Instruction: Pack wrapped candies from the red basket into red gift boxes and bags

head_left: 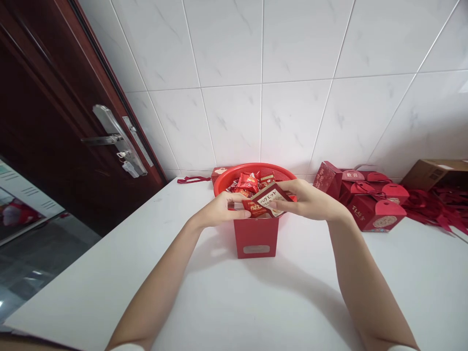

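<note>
Clock centred on the upright red box, from where I'm standing: white tiled wall at 12, white tabletop underneath, dark red-brown door at 10. Person's forearms angle in from 7 and 5, meeting above the box. Red gift boxes at 2; red basket of wrapped packets just behind, 12. Left hand pinches a red packet, thumb against fingers; right hand, wrist bent inward, grasps a maroon-and-white packet. Packets overlap. Lettering: tilted katakana ending ット on the maroon-and-white one; yellow characters on the red, partly covered.
</note>
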`<state>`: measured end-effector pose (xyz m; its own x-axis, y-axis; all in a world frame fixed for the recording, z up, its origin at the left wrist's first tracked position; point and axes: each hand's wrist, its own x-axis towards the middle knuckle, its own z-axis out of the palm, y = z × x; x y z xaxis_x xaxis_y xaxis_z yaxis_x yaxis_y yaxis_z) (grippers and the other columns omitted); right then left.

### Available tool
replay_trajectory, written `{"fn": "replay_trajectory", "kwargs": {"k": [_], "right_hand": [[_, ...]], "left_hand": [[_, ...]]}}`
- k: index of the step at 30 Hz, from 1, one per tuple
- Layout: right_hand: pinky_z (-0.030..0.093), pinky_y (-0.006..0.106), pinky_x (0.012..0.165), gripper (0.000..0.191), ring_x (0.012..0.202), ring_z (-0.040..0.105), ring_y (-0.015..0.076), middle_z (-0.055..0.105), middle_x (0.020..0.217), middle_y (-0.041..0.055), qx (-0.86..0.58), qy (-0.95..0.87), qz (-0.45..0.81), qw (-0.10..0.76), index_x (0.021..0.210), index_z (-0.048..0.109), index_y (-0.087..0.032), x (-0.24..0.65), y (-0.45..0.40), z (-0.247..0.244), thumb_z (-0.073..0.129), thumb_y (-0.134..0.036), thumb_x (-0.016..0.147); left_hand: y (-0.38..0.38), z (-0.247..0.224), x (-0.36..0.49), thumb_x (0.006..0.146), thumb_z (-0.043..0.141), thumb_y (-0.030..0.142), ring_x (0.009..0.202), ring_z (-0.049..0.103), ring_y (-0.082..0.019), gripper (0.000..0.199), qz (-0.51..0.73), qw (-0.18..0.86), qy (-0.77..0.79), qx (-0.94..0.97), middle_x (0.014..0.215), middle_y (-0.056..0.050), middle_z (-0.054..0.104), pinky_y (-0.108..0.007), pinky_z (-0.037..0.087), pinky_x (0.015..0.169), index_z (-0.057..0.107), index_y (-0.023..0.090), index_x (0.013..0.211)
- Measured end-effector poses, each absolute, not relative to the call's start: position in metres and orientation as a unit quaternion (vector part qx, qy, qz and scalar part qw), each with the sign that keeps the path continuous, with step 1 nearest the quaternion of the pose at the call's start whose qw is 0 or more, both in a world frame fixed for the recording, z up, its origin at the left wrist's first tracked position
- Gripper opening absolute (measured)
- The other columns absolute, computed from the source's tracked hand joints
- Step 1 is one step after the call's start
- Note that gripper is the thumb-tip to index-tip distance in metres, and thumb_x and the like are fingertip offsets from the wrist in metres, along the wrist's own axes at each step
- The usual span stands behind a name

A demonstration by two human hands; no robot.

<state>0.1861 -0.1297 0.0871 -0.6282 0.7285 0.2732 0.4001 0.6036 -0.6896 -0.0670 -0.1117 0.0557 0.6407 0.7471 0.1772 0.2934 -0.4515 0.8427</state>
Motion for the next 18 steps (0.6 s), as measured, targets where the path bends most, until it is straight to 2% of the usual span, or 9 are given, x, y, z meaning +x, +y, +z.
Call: {"fn": "replay_trajectory", "kwargs": {"k": [3,8,11,13,15,18], "right_hand": [[0.040,0.028,0.055,0.028,0.065,0.053,0.0152,0.063,0.074,0.0014,-0.325,-0.852,0.300,0.280,0.085,0.065,-0.019,0.185,-0.128,0.086,0.062,-0.046,0.091],[0.040,0.027,0.052,0.034,0.062,0.052,0.0139,0.060,0.071,0.0002,-0.308,-0.848,0.319,0.288,0.083,0.064,-0.019,0.183,-0.124,0.083,0.064,-0.052,0.090],[0.045,0.028,0.055,0.032,0.065,0.056,0.0155,0.064,0.075,0.0014,-0.300,-0.845,0.331,0.293,0.085,0.067,-0.020,0.185,-0.123,0.082,0.065,-0.052,0.089],[0.049,0.029,0.058,0.030,0.070,0.060,0.0175,0.067,0.079,0.0025,-0.290,-0.840,0.341,0.306,0.091,0.069,-0.020,0.188,-0.123,0.083,0.066,-0.050,0.089],[0.053,0.030,0.062,0.030,0.076,0.063,0.0195,0.069,0.082,0.0034,-0.279,-0.831,0.354,0.326,0.098,0.071,-0.020,0.193,-0.123,0.084,0.065,-0.048,0.090],[0.056,0.033,0.068,0.030,0.081,0.066,0.0216,0.071,0.083,0.0042,-0.280,-0.816,0.367,0.348,0.101,0.073,-0.019,0.199,-0.124,0.086,0.067,-0.046,0.089]], "left_hand": [[-0.112,0.053,-0.064,0.084,0.070,0.032,0.103,0.067,-0.025,0.027,0.291,0.392,0.339,0.804,0.112,-0.008,0.075,-0.033,0.055,0.084,0.077,0.019,0.105],[-0.115,0.052,-0.061,0.086,0.068,0.036,0.096,0.068,-0.022,0.032,0.293,0.410,0.341,0.794,0.112,-0.005,0.075,-0.032,0.055,0.080,0.074,0.019,0.113],[-0.115,0.049,-0.060,0.085,0.068,0.042,0.083,0.067,-0.020,0.032,0.311,0.360,0.393,0.787,0.100,-0.005,0.075,-0.031,0.054,0.072,0.075,0.018,0.106],[-0.116,0.048,-0.059,0.084,0.067,0.039,0.081,0.066,-0.020,0.030,0.325,0.328,0.415,0.784,0.097,-0.006,0.075,-0.030,0.053,0.068,0.074,0.017,0.103],[-0.118,0.048,-0.059,0.081,0.066,0.033,0.084,0.065,-0.021,0.023,0.333,0.296,0.415,0.793,0.097,-0.006,0.073,-0.030,0.053,0.070,0.072,0.016,0.096],[-0.120,0.049,-0.059,0.075,0.065,0.025,0.085,0.063,-0.020,0.007,0.325,0.247,0.407,0.817,0.088,-0.005,0.070,-0.029,0.051,0.070,0.063,0.017,0.074]]}}
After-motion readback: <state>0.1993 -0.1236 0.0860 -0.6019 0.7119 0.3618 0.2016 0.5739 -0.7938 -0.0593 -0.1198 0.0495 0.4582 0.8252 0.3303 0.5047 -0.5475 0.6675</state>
